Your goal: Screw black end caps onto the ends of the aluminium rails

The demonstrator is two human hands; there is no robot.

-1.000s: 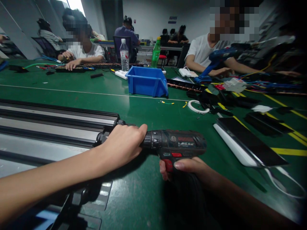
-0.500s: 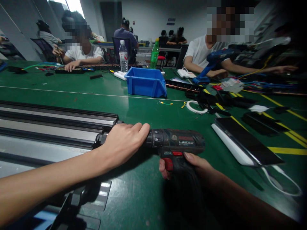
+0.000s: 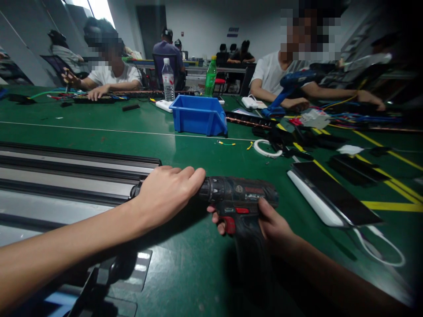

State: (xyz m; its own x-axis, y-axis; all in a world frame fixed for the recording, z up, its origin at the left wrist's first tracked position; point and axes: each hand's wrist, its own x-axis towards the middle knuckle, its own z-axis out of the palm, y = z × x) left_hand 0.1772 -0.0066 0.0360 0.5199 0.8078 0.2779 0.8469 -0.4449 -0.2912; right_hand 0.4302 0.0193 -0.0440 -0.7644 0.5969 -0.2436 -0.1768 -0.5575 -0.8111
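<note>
A dark cordless drill (image 3: 244,193) with a red trigger lies level over the green table, its nose pointing left at the end of a long black and silver metal rail (image 3: 76,169). My right hand (image 3: 269,224) is wrapped round the drill's grip from below, a finger by the trigger. My left hand (image 3: 167,191) is closed over the drill's chuck where it meets the rail's end, hiding the bit.
A blue parts bin (image 3: 198,115) stands mid-table, with a water bottle (image 3: 168,80) and a green bottle (image 3: 210,76) behind it. A flat black panel with a white edge (image 3: 333,193) lies to the right. Cables and black parts litter the far right. Several people sit across the table.
My right hand has slid higher up the drill's grip and closed more tightly around it. The left hand and drill stay at the rail's end.
</note>
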